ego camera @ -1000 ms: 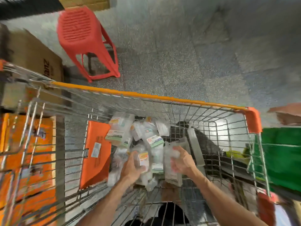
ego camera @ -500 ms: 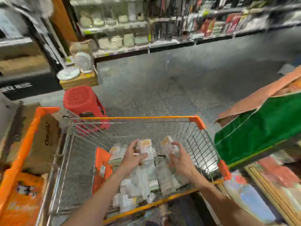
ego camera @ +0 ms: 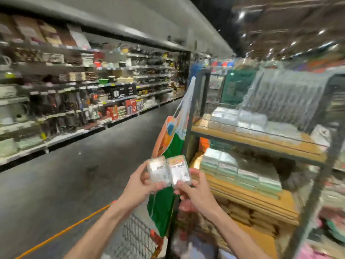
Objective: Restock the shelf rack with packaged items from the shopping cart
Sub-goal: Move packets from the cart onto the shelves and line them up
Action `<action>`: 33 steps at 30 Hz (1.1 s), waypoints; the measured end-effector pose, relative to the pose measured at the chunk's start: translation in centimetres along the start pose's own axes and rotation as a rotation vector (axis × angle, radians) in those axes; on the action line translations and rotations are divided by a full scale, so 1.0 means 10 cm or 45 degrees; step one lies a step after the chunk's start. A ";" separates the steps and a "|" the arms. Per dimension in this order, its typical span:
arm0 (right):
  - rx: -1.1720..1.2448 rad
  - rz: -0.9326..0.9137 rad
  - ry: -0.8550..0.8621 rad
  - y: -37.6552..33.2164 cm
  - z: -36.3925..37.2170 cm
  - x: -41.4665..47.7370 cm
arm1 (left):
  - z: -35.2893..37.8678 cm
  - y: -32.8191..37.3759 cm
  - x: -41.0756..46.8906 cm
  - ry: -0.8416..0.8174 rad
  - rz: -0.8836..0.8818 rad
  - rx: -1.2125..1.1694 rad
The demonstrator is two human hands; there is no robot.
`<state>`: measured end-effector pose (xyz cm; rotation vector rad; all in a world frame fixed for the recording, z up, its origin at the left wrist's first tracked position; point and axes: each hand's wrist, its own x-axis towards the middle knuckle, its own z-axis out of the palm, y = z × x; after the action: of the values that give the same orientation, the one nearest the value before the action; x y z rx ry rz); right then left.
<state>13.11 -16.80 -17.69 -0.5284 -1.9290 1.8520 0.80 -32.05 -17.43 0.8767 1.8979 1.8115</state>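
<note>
- Lowest and nearest: only a wire corner of the shopping cart (ego camera: pixel 134 238) and its orange rim (ego camera: pixel 74 225), where a second ago there was a full look down into the basket.
- Just above, lifted clear of the cart: the left hand (ego camera: pixel 139 184), fingers (ego camera: pixel 158 185) curled under and thumb laid over a clear packet (ego camera: pixel 158 170) with a pale label.
- Touching it edge to edge: a second packet (ego camera: pixel 179 170) with an orange top, pinched at its lower end by the right hand (ego camera: pixel 197 195), fingers bent round it.
- Half a second back, both hands down among the loose packets in the basket; now raised in front of the view with one packet each. So: pick seemingly done, carry to the rack under way.
- Behind the hands: a green and orange bag (ego camera: pixel 168 146) hanging at the rack's corner post, partly between the two packets and the shelves.
- To the right, near but not yet reached: the shelf rack (ego camera: pixel 261 144), wooden boards in a dark frame, with rows of similar clear packs (ego camera: pixel 242 172) on the middle board and an upper row (ego camera: pixel 242 118) on the board above.
- Probably next: a swing right past the bag and a set-down beside those rows; which board, impossible to tell.
- Heavy motion blur throughout; labels unreadable.
- Farthest, across the grey floor (ego camera: pixel 65 174): long aisle shelving (ego camera: pixel 93 81) of housewares, no part of this job.
</note>
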 end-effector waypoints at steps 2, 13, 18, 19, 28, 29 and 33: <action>-0.050 -0.093 0.094 -0.24 -0.42 0.04 | 0.34 0.24 0.29 -0.165 0.083 0.044; -0.427 -0.202 0.655 -0.96 -2.52 0.37 | 2.33 1.12 1.90 -0.480 0.618 0.546; -0.804 -0.137 0.776 -1.19 -3.13 0.73 | 2.86 1.31 2.59 -0.332 0.760 1.104; -0.931 -0.110 0.798 -1.22 -3.23 0.84 | 2.93 1.36 2.72 -0.335 0.754 1.225; -1.449 -0.083 0.797 -1.10 -3.54 1.45 | 3.19 1.45 3.34 -0.500 0.626 1.833; -1.484 -0.091 0.803 -1.08 -3.55 1.48 | 3.19 1.44 3.38 -0.513 0.633 1.869; -1.620 -0.117 0.792 -1.09 -3.60 1.59 | 3.19 1.48 3.48 -0.519 0.729 1.953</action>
<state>19.23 21.57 -5.19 -1.1445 -2.3233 0.0993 -1.34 14.56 -1.00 2.1281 2.6488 -0.1340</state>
